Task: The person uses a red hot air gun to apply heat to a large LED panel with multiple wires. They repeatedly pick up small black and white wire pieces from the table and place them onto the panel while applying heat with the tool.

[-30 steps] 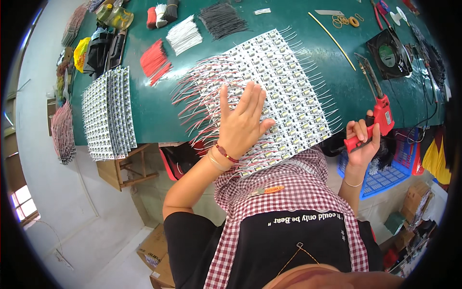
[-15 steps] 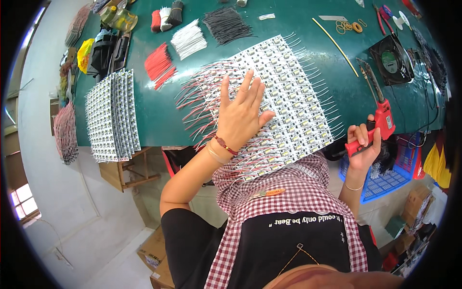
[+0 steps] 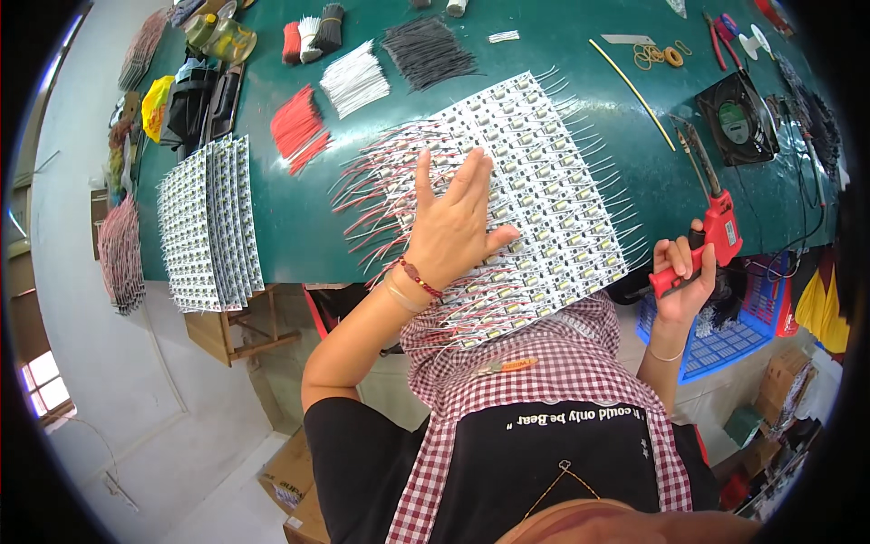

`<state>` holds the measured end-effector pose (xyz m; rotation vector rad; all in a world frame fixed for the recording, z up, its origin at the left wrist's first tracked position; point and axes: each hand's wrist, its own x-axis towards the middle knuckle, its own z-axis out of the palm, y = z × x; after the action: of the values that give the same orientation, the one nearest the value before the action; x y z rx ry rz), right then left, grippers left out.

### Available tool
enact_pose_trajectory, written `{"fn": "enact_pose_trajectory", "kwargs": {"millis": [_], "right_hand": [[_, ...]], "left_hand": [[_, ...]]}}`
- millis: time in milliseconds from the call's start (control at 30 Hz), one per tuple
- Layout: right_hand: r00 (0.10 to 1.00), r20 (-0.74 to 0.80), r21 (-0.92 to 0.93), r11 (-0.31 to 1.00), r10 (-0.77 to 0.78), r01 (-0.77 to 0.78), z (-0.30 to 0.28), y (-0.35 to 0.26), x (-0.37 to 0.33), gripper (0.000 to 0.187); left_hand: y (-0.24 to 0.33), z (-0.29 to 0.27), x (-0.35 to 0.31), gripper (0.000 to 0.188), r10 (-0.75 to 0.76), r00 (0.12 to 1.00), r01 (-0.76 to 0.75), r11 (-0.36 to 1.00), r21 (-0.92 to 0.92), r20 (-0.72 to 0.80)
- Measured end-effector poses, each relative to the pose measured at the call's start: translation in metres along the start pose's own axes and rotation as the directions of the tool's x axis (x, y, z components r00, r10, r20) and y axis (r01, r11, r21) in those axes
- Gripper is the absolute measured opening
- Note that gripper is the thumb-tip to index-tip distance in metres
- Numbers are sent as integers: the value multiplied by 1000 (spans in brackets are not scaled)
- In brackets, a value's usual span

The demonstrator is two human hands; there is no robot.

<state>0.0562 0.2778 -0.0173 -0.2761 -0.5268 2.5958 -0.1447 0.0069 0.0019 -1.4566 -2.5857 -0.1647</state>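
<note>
Head view: circuit board sheet (image 3: 553,204) with wires, and red soldering gun (image 3: 723,227).
Sheet: on green surface (image 3: 625,113), reaching past its near edge. Left hand (image 3: 450,238): flat upon sheet, fingers spread. Right hand (image 3: 686,279): wrapped around gun's handle. Beyond sheet: loose red (image 3: 295,125), white (image 3: 355,80) and black wires (image 3: 426,50).

Left grip (image 3: 449,238) on boards (image 3: 548,195), right grip (image 3: 683,283) holding tool (image 3: 722,230)

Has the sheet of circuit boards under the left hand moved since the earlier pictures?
No. The sheet of circuit boards keeps its place against the loose black wires beyond it; only the whole view shifts slightly.
</note>
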Motion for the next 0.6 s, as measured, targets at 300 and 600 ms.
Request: {"fn": "enact_pose_trajectory", "kwargs": {"millis": [300, 600], "right_hand": [[1000, -27, 0, 1000, -14, 14, 1, 1, 2, 31], [1000, -21, -13, 1000, -2, 2, 5, 4, 8, 31]], "left_hand": [[-12, -5, 9, 70, -13, 1000, 13, 1000, -7, -26], [-17, -3, 10, 66, -53, 996, 53, 999, -1, 76]]}}
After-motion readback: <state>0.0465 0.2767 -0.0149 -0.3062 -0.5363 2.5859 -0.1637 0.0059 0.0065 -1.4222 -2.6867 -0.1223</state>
